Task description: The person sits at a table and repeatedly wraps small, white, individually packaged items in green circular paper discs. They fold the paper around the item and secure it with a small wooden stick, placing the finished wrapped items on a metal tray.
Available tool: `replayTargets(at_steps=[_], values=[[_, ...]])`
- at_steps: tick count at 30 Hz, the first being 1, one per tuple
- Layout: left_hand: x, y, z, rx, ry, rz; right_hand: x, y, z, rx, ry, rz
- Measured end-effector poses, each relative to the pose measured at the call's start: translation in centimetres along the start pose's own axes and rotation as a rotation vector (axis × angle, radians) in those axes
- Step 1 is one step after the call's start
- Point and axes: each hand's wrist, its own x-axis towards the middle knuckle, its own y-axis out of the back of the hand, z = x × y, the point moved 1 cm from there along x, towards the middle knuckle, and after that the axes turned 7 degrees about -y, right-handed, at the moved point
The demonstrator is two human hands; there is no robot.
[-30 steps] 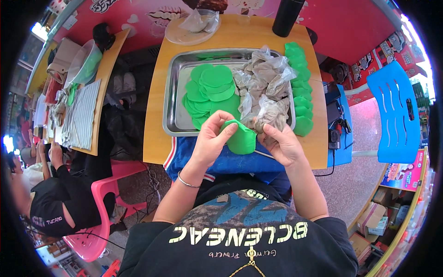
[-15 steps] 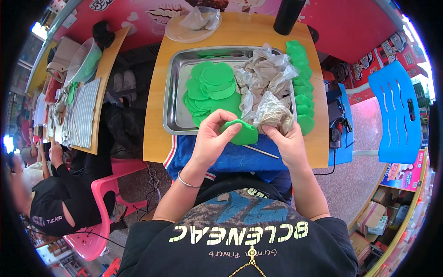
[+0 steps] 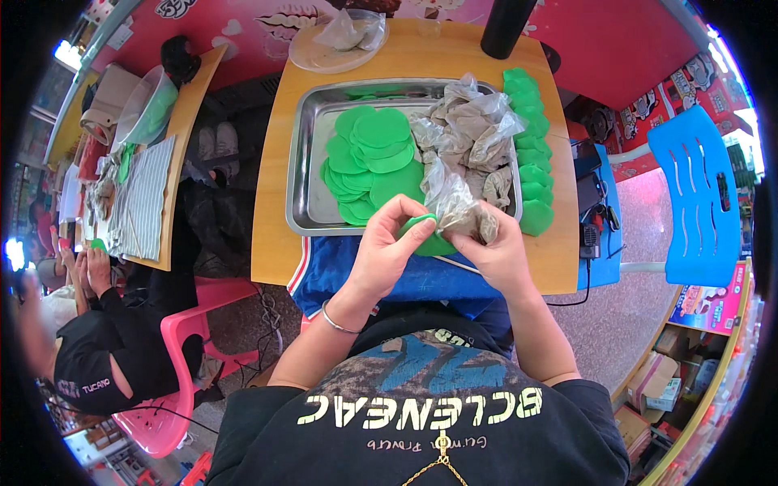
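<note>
Left hand: the bare left hand (image 3: 391,247), its grip of thumb and forefinger pinching the edge of a thin, round, bright green sheet (image 3: 433,245) just in front of the tray.
Right hand: the bare right hand (image 3: 500,257), its grip closed around a crumpled clear plastic bag with grey-brown contents (image 3: 452,198), beside the green sheet; whether the two touch is unclear.
Tray: a rectangular silver metal tray (image 3: 297,162) on the light wooden table (image 3: 271,219), with loosely overlapped round green sheets (image 3: 381,146) at left and heaped grey-brown bagged lumps (image 3: 466,121) at right.
Tray's right side: a row of overlapping green pieces (image 3: 532,154).
Near edge: a thin pale stick (image 3: 459,264) above blue cloth (image 3: 413,279).
</note>
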Motion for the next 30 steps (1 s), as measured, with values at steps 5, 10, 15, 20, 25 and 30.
replayTargets(at_steps=[5, 10, 15, 20, 25, 30], values=[[-0.2, 0.2, -0.5, -0.067, 0.019, 0.035, 0.1, 0.5, 0.8, -0.151, -0.017, -0.071], [-0.4, 0.3, 0.1, 0.011, 0.105, -0.01, 0.2, -0.1, 1.1, 0.061, -0.009, 0.001], [-0.1, 0.2, 0.6, 0.081, 0.181, -0.023, 0.2, -0.1, 0.9, 0.075, -0.034, 0.014], [-0.4, 0.2, -0.2, 0.071, 0.106, 0.02, 0.0, -0.1, 0.8, 0.024, -0.003, 0.015], [-0.5, 0.1, -0.3, 0.106, 0.09, 0.022, -0.2, 0.0, 1.6, -0.13, 0.012, 0.032], [0.1, 0.0, 0.5, 0.109, 0.161, -0.025, 0.1, -0.3, 1.9, 0.081, -0.029, 0.117]])
